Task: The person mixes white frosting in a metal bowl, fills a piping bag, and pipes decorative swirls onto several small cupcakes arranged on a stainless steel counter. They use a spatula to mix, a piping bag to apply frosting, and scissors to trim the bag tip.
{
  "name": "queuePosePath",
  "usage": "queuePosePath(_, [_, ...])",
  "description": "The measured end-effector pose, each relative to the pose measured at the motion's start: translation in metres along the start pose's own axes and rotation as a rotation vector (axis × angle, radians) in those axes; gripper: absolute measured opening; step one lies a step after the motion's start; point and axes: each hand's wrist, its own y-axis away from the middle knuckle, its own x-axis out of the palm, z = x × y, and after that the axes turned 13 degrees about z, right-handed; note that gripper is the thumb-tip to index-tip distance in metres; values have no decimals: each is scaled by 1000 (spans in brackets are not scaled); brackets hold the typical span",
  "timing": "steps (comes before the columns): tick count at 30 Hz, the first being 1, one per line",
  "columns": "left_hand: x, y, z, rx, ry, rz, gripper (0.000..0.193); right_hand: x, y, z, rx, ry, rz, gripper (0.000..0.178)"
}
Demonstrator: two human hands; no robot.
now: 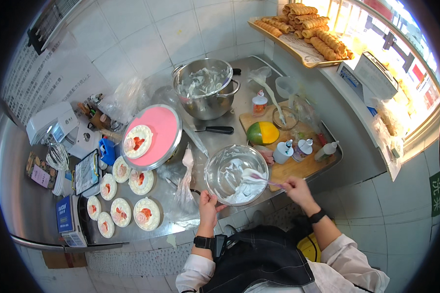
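My right hand (299, 193) is closed round the handle of a spatula (274, 183) with a purple handle. The spatula's pale head, smeared with white cream, is inside a clear mixing bowl (213, 170). White cream (244, 193) coats the bottom and sides of that bowl. At the near left of the bowl, my left hand (209, 207) grips the rim. Left of it lies a piping bag (186, 176) with pinkish cream inside. A pink-topped cake turntable (156, 127) carries a small round white cake (138, 141) with red and pink topping.
Several similar cakes (146, 215) stand on the steel table at left. Behind the bowl are a steel pot (205, 105) and a black-handled knife (215, 130). A cutting board (288, 168) holds a cut mango (263, 133) and squeeze bottles (283, 151). Pastry rolls (322, 46) fill a high tray.
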Motion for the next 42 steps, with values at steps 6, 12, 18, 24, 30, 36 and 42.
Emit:
queuePosePath(6, [-5,-3,5,17,67,26,8,-57,37,5,41,191,-99,10])
queuePosePath(12, [-4,0,-6,-102,19,26,10,-69,44,67,49,139,-197,13])
queuePosePath(18, [-36,54,-27,220,-992,-212,45,-10,-49,79,-309,600,-134,10])
queuePosePath(24, [-60,56,-34,-39,-1418,-575,100,7,-78,72,-299,816,-148,11])
queuePosePath(30, [-57,19,-32,-281,-1434,-462,97,7,-74,70,-288,693,-47,28])
queuePosePath(36, [-55,-1,-29,-109,-1581,-603,95,1,-60,71,-351,835,-114,34])
queuePosePath(42, [-73,-29,-49,-253,-1656,-503,50,1,-41,81,-495,764,-322,35])
